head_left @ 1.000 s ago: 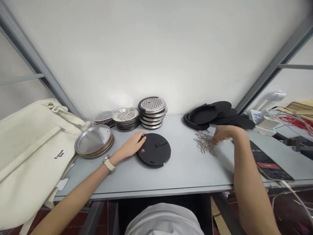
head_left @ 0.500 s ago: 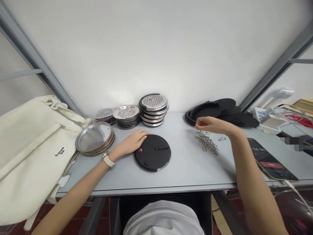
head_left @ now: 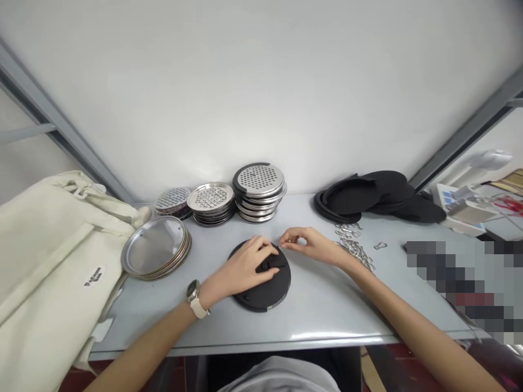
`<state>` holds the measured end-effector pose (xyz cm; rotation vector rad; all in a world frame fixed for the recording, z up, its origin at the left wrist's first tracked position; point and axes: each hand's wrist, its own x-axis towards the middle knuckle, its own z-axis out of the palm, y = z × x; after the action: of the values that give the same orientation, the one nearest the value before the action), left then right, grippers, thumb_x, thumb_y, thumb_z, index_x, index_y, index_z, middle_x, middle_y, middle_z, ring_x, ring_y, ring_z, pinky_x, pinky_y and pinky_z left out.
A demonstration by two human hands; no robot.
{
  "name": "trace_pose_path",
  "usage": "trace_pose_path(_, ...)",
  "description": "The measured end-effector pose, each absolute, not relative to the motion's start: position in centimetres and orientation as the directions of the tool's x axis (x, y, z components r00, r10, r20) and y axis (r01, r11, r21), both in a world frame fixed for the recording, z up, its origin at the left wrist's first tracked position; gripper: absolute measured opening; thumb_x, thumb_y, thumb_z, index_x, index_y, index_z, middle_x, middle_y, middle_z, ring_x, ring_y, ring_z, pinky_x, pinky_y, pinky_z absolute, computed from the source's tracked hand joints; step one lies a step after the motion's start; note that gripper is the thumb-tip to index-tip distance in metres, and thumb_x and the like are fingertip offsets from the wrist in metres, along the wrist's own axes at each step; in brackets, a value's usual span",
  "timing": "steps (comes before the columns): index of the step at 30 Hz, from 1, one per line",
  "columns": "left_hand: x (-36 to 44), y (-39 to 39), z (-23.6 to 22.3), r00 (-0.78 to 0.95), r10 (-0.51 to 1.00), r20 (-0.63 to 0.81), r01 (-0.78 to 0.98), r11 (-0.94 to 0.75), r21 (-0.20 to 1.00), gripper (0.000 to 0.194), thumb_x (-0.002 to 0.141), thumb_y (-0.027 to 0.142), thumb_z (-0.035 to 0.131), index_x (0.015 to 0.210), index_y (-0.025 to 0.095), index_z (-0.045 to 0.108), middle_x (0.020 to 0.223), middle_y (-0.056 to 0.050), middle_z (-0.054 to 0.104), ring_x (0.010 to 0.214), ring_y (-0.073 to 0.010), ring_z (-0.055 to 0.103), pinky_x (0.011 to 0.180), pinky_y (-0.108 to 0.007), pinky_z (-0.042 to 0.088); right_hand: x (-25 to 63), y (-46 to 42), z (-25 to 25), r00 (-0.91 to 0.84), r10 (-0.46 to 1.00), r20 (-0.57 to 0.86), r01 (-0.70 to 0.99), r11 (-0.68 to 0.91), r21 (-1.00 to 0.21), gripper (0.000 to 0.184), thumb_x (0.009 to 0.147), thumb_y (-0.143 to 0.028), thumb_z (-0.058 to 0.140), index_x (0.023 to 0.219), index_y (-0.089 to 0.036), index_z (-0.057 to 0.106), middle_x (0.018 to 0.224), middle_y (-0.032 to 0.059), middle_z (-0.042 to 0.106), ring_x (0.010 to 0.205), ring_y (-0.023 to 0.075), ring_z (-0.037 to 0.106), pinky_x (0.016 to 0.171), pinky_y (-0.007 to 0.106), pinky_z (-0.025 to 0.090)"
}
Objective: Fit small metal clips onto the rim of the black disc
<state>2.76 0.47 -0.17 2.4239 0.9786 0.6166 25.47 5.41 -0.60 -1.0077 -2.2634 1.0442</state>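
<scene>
A round black cover (head_left: 261,296) lies flat in front of me, a silvery edge showing at its lower right. My left hand (head_left: 247,264) rests over it, thumb and fingers closing around the raised black strap (head_left: 266,265) at its middle. My right hand (head_left: 306,245) is at the cover's upper right edge, thumb and index finger pinched on a small metal clip, mostly hidden. Behind my right wrist lies a heap of metal clips (head_left: 354,247), with a single clip (head_left: 380,245) to its right.
Stacks of perforated metal grater discs (head_left: 210,197) and a taller stack (head_left: 260,181) stand along the wall. Plain metal plates (head_left: 153,247) are piled left, beside a cream bag (head_left: 49,261). Black round covers (head_left: 355,196) lie heaped at back right, near a white box (head_left: 457,207).
My right hand has come left from the clip heap to the cover's edge. My left hand has slid from the cover's rim onto its middle, around the strap.
</scene>
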Motion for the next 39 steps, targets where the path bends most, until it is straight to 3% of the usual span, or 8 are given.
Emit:
trace_pose_path(4,2.9,0.1,-0.7,0.614,0.769,0.179,0.516,-0.562,0.646,0.015,0.09,0.023,0.051,0.104,0.022,0.056,0.101,-0.004,0.055,0.097,-0.0172,0.055,0.088,-0.032,0.047,25.8,5.9,-1.4,-0.596,0.796,0.103,0.41,0.413,-0.813,0.031,0.088,-0.043,0.05,0.095,-0.02,0.069,0.096,0.0063,0.07,0.09,0.0203,0.061,0.083,0.034,0.046)
trace_pose_path(12,2.6,-0.2,-1.8,0.546,0.813,0.203,0.634,-0.559,0.534,0.015,0.091,0.019,0.047,0.105,0.021,0.054,0.099,-0.006,0.055,0.099,-0.0201,0.053,0.088,-0.038,0.048,24.6,4.8,-2.8,-0.501,0.854,0.144,0.369,0.361,-0.857,0.017,0.089,-0.035,0.054,0.087,-0.022,0.066,0.092,0.0038,0.069,0.089,0.0193,0.062,0.082,0.034,0.049)
trace_pose_path(17,2.4,-0.3,-1.8,0.53,0.815,0.233,0.659,-0.569,0.492,0.017,0.093,0.019,0.043,0.106,0.02,0.054,0.099,-0.006,0.055,0.095,-0.0198,0.053,0.088,-0.039,0.048,23.5,3.4,-2.8,-0.559,0.77,0.308,0.409,0.579,-0.705,0.018,0.094,-0.029,0.044,0.095,-0.025,0.062,0.092,0.0063,0.065,0.089,0.0218,0.058,0.078,0.037,0.05)
trace_pose_path(21,2.3,-0.2,-1.8,0.52,0.823,0.228,0.674,-0.559,0.483,0.013,0.092,0.02,0.045,0.101,0.02,0.054,0.096,-0.005,0.054,0.094,-0.0195,0.051,0.087,-0.038,0.048,22.9,3.2,-3.1,-0.591,0.727,0.35,0.408,0.643,-0.648,0.018,0.093,-0.021,0.043,0.1,-0.025,0.059,0.091,0.0064,0.063,0.087,0.0216,0.056,0.077,0.037,0.05)
trace_pose_path(31,2.1,-0.2,-1.7,0.534,0.798,0.279,0.677,-0.601,0.424,0.007,0.092,0.018,0.044,0.094,0.019,0.051,0.095,-0.004,0.054,0.093,-0.0197,0.051,0.084,-0.037,0.046,23.0,2.0,-3.3,-0.514,0.772,0.375,0.485,0.622,-0.615,0.021,0.094,-0.021,0.041,0.105,-0.027,0.059,0.094,0.0065,0.061,0.091,0.0222,0.057,0.079,0.039,0.051)
trace_pose_path(35,1.9,-0.3,-1.4,0.542,0.788,0.29,0.638,-0.611,0.468,0.007,0.087,0.014,0.048,0.092,0.019,0.05,0.096,-0.004,0.053,0.093,-0.0188,0.05,0.083,-0.034,0.045,22.6,0.6,-3.5,-0.477,0.795,0.375,0.531,0.601,-0.597,0.021,0.094,-0.02,0.042,0.101,-0.026,0.06,0.091,0.0059,0.063,0.089,0.022,0.058,0.078,0.038,0.052)
trace_pose_path(39,1.5,-0.1,-1.1,0.577,0.782,0.236,0.598,-0.601,0.529,0.009,0.081,0.019,0.056,0.083,0.019,0.047,0.084,-0.001,0.051,0.081,-0.016,0.049,0.074,-0.03,0.044,22.1,-0.7,-4.1,-0.503,0.764,0.405,0.534,0.643,-0.549,0.026,0.093,-0.02,0.043,0.112,-0.026,0.058,0.097,0.0075,0.064,0.092,0.0235,0.058,0.08,0.041,0.053)
